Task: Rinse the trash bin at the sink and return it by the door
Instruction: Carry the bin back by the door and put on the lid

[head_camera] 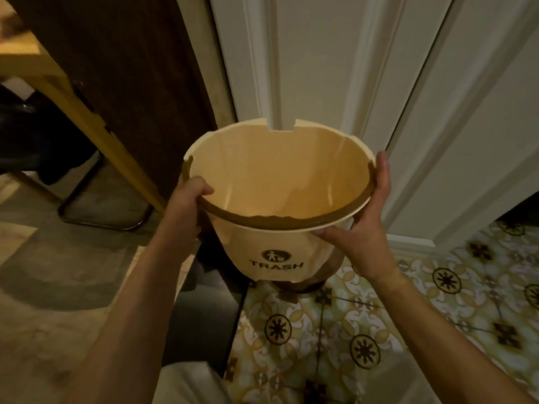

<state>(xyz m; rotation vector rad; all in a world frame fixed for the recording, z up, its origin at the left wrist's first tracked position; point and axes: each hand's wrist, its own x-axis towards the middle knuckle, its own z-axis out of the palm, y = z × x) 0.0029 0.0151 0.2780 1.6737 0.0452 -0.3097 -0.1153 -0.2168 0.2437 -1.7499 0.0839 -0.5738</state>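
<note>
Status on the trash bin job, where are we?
Done: cannot confirm a rinse; the trash bin is empty inside, no water visible, no sink in view. In hand: left hand grips the rim, right hand holds the other side; the bin is off the floor, in front of the white door above the patterned tile floor. Left: set it down by the door.

A cream trash bin [280,182] carries the dark printed word "TRASH" low on its near outer wall, directly beneath a dark oval pictogram of a figure dropping litter into a bin. No other lettering is legible.
</note>
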